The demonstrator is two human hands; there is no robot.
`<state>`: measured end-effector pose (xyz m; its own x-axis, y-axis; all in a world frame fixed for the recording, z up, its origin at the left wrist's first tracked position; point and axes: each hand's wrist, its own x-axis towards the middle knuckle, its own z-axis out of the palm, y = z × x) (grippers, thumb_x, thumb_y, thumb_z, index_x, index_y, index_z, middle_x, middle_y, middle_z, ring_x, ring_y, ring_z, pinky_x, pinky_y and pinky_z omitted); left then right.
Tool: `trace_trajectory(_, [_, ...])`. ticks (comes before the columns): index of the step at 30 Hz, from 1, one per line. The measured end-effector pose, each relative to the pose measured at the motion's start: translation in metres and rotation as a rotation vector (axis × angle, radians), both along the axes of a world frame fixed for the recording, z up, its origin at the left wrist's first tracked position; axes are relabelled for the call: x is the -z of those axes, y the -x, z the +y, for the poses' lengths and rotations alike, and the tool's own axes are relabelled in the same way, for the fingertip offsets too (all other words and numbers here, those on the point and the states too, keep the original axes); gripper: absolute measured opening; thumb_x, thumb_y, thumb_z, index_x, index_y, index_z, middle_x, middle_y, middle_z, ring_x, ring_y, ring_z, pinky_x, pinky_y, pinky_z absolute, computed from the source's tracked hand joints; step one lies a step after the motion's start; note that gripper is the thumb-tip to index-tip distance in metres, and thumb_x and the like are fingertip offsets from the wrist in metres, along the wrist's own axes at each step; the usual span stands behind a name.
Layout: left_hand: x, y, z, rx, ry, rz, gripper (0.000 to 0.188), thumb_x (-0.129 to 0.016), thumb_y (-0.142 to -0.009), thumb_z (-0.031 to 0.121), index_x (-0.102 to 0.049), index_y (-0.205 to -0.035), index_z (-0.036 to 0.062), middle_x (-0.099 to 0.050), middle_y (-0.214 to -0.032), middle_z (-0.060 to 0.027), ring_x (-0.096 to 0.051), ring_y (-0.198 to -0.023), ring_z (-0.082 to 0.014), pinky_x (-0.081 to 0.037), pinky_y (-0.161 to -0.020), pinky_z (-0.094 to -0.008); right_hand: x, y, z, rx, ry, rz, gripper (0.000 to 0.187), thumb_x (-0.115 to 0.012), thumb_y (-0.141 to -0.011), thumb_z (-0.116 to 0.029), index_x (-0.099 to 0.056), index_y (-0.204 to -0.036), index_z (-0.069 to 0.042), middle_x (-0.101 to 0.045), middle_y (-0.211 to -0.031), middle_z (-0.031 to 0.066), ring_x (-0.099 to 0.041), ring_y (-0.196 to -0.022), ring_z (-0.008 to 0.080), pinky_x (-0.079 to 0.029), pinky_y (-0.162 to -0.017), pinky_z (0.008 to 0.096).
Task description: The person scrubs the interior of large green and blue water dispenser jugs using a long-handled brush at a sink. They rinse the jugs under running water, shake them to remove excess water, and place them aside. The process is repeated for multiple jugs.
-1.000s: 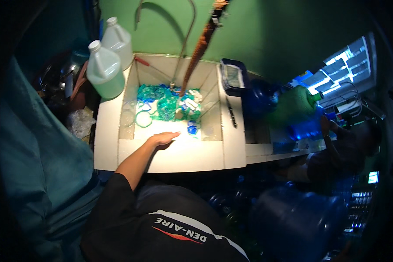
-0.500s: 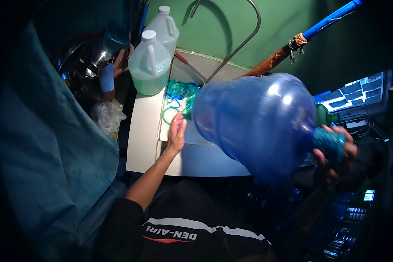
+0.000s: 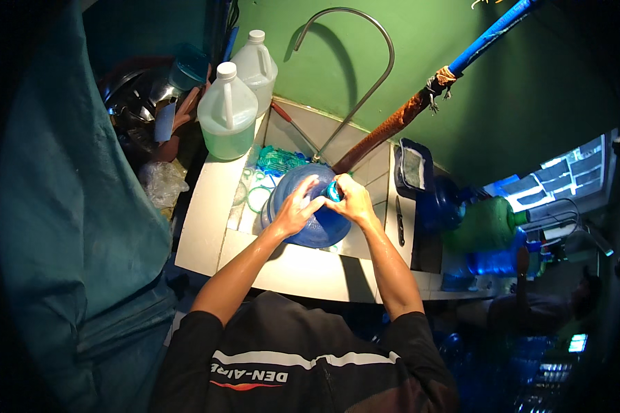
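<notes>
A large blue water jug [image 3: 275,221] stands in the tiled sink, seen from above with its neck toward me. My right hand [image 3: 352,201] has its fingers curled around the top at the neck, where a small bright teal-blue rim or cap [image 3: 333,192] shows. My left hand [image 3: 298,212] is over the jug's shoulder, fingers and thumb spread apart, the thumb reaching close to the right hand. Behind the jug in the sink lie a green mesh bundle [image 3: 280,160] and green rings [image 3: 258,198].
Two white-capped jugs, one with green liquid [image 3: 229,138], stand at the back left. A curved metal pipe [image 3: 390,58] rises behind the sink. On the right ledge are a knife [image 3: 400,221] and a dark tray [image 3: 413,167]; several blue and green bottles [image 3: 482,224] lie beyond.
The water jug went from tilted sideways in the air at the right to standing in the sink. My right hand came in from the far right; the left moved right onto the jug.
</notes>
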<state>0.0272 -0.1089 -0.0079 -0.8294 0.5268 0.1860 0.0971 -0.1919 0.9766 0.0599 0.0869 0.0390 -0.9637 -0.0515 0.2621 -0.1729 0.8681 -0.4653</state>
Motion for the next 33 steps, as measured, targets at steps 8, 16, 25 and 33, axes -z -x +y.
trace_trajectory(8, [0.031, 0.021, 0.059, -0.076, 0.162, -0.093, 0.052, -0.045, -0.105, 0.040, -0.048, -0.139, 0.0008, -0.055, -0.135, -0.0142, -0.050, -0.127, -0.0227, -0.036, -0.110, -0.0330, 0.021, 0.017, 0.015, -0.113, 0.083, 0.162, 0.032, -0.080, -0.069, -0.024, -0.060, -0.083, -0.004, -0.067, -0.106, 0.0108, -0.067, -0.074, 0.0350, -0.055, -0.065, 0.0424])
trace_trajectory(16, [0.018, 0.036, 0.043, -0.020, 0.232, -0.143, 0.040, -0.052, -0.102, 0.033, -0.062, -0.125, 0.0030, -0.065, -0.115, -0.0071, -0.058, -0.107, -0.0156, -0.043, -0.096, -0.0302, 0.029, 0.013, 0.014, -0.064, 0.558, 0.025, 0.040, -0.078, -0.083, -0.021, -0.049, -0.106, -0.004, -0.062, -0.092, 0.0076, -0.061, -0.078, 0.0157, -0.052, -0.068, 0.0331])
trace_trajectory(25, [0.008, 0.061, 0.040, 0.120, 0.387, 0.037, 0.038, -0.053, -0.101, 0.029, -0.062, -0.124, 0.0005, -0.066, -0.113, -0.0065, -0.058, -0.106, -0.0150, -0.044, -0.096, -0.0297, -0.001, 0.016, 0.009, 0.219, 0.057, -0.111, 0.035, -0.061, -0.087, -0.036, -0.056, -0.085, -0.002, -0.066, -0.084, 0.0229, -0.066, -0.079, 0.0441, -0.051, -0.068, 0.0523])
trace_trajectory(33, [-0.010, 0.055, 0.032, 0.120, 0.454, 0.065, 0.038, -0.051, -0.102, 0.029, -0.057, -0.129, 0.0023, -0.063, -0.121, -0.0108, -0.056, -0.113, -0.0177, -0.043, -0.100, -0.0329, 0.049, 0.027, 0.029, 0.118, 0.881, -0.268, 0.026, -0.054, -0.099, -0.026, -0.055, -0.082, -0.006, -0.063, -0.070, 0.0094, -0.062, -0.056, 0.0216, -0.050, -0.052, 0.0346])
